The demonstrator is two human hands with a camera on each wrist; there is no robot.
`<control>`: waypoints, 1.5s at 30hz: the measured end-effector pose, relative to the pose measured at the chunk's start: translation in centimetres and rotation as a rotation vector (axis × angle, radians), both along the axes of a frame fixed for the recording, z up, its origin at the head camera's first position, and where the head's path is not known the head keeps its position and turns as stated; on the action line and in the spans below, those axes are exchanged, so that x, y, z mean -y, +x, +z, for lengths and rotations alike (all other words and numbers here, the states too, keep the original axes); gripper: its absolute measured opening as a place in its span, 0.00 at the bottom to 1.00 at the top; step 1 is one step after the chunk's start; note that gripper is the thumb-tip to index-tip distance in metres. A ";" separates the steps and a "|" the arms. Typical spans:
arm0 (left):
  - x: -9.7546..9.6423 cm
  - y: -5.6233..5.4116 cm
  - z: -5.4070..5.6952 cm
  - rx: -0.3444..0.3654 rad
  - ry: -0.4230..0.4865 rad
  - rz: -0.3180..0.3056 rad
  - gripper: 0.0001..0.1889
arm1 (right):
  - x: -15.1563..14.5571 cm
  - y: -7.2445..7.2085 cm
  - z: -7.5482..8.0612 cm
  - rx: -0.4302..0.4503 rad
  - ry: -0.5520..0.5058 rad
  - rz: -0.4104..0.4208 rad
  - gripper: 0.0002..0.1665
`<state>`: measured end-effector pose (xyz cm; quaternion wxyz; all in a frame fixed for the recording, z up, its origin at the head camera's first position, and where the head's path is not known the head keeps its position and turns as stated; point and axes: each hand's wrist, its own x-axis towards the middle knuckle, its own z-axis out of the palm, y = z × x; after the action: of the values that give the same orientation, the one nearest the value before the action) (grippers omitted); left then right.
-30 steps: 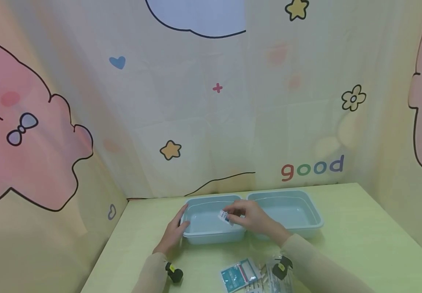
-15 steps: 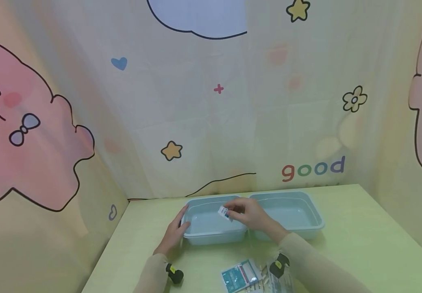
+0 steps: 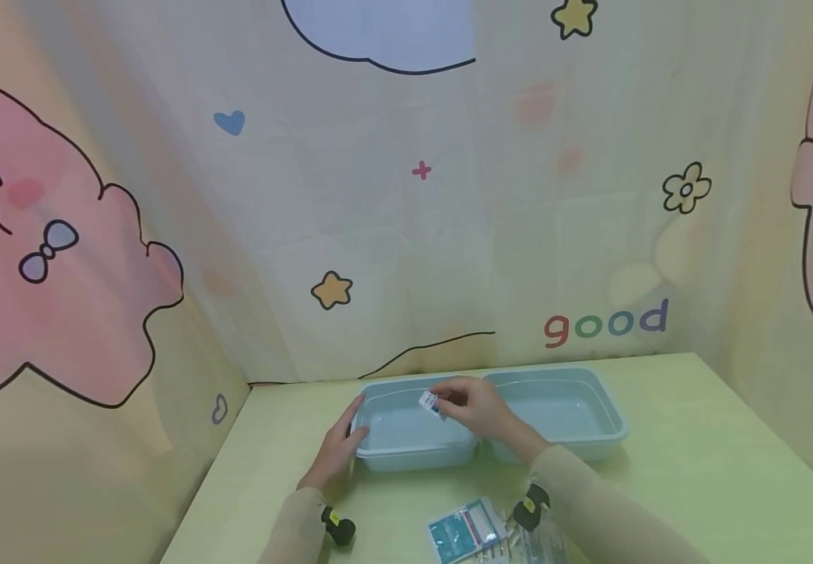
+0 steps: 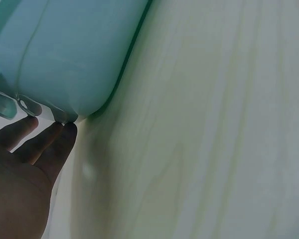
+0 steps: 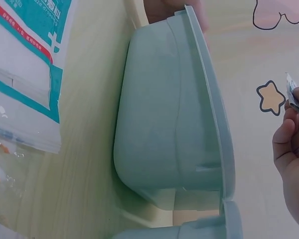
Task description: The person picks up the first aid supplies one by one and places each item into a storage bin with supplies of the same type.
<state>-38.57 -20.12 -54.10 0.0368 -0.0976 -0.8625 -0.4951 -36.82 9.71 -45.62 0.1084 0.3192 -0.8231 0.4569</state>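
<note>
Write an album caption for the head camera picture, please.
The left hand holds a blue tub by its edge while the right hand pinches a small packet above it.

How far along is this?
Looks done: the left tray and right tray stand side by side. In hand: the left hand holds the left tray; the right hand pinches a small packet above it. Perhaps left: the teal packet and clear packaging outside both trays.

Pale table [image 3: 702, 462]: 2 blue trays [image 3: 417, 457] side by side, teal packet [image 3: 456, 539], clear packaging [image 3: 544, 544].
</note>
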 end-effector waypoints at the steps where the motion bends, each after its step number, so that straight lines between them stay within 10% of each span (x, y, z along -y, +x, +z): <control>1: 0.0 0.0 0.0 0.002 0.000 0.000 0.32 | 0.1 0.0 0.0 -0.001 0.000 -0.002 0.12; 45: 0.1 0.1 0.1 0.011 -0.014 0.014 0.33 | 0.6 -1.3 -2.6 0.126 -0.013 -0.045 0.11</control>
<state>-38.47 -20.18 -54.01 0.0347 -0.0891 -0.8668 -0.4894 -38.11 9.09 -48.22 0.0684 0.2706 -0.8324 0.4788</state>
